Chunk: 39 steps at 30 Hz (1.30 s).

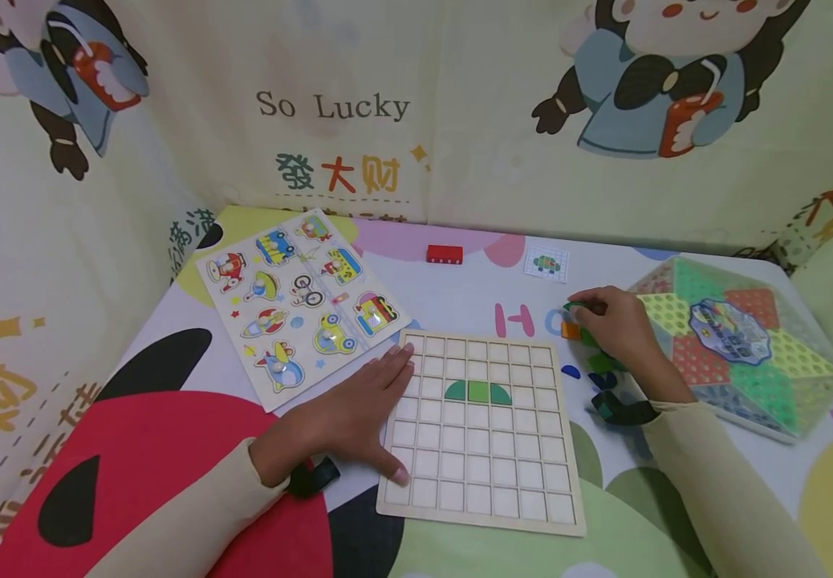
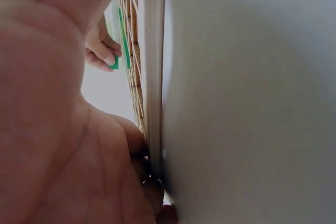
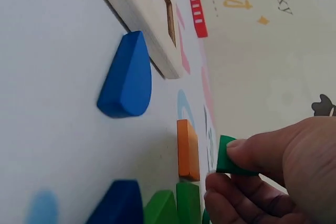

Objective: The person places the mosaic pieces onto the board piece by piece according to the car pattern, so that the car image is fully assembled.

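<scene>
My left hand [image 1: 347, 413] rests with spread fingers along the left edge of a wooden grid board [image 1: 489, 522]. In the board's upper middle sit a light green square block [image 1: 477, 391] and two dark green quarter-round blocks [image 1: 501, 394], one on either side of it. Beyond the board's right edge, my right hand [image 1: 619, 325] pinches a green block [image 3: 224, 153] between thumb and fingers, held up off the table in the right wrist view. Near that hand lie an orange block [image 3: 186, 150], a blue rounded block [image 3: 126, 77] and several green and dark blue blocks.
A vehicle picture puzzle [image 1: 294, 305] lies left of the grid board. At the back are a red block [image 1: 444, 254] and a small pattern card [image 1: 546, 263]. A clear hexagonal box [image 1: 730, 329] of colourful pieces stands right, close to my right forearm. Printed cloth hangs behind the table.
</scene>
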Available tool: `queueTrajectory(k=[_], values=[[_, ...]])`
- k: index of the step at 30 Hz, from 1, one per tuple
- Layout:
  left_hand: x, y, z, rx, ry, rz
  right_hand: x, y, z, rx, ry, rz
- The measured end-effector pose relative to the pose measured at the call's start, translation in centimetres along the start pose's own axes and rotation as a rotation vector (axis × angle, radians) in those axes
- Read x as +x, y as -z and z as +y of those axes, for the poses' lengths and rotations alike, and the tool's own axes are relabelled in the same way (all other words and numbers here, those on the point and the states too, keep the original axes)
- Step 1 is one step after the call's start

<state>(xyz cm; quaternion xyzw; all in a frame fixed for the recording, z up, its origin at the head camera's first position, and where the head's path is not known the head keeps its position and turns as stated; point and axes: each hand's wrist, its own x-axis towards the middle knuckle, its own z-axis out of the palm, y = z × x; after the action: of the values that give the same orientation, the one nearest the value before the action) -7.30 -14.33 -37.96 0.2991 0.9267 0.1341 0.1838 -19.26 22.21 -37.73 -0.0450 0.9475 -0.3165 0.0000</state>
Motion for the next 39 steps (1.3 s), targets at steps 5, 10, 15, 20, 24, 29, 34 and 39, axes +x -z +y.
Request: queueTrajectory(k=[5,10,15,20,24,29,34,39], values=[[0.0,0.2,0.0,0.012,0.003,-0.006,-0.1,-0.1,-0.7,0.024,0.024,-0.040],[0.2,0.3,0.0,0.015,-0.005,-0.010,-0.3,-0.2,-1.1,0.035,0.064,-0.033],[0.3,0.4,0.0,0.030,-0.003,-0.014,-0.2,-0.6,-1.7,0.079,0.145,0.004],[0.4,0.5,0.1,0.032,-0.006,-0.015,-0.2,-1.2,-2.7,0.128,0.253,0.019],[0.3,0.6,0.1,0.027,-0.004,-0.010,-0.5,-2.0,-3.8,0.150,0.349,-0.024],[0.2,0.4,0.0,0.017,0.005,-0.002,-1.3,-3.0,-5.3,0.175,0.416,-0.091],[0.1,0.3,0.0,0.000,-0.005,0.001,-2.1,-3.8,-6.4,0.185,0.446,-0.140],[0.1,0.3,-0.1,-0.012,-0.035,0.002,-2.9,-4.3,-7.3,0.210,0.452,-0.187]])
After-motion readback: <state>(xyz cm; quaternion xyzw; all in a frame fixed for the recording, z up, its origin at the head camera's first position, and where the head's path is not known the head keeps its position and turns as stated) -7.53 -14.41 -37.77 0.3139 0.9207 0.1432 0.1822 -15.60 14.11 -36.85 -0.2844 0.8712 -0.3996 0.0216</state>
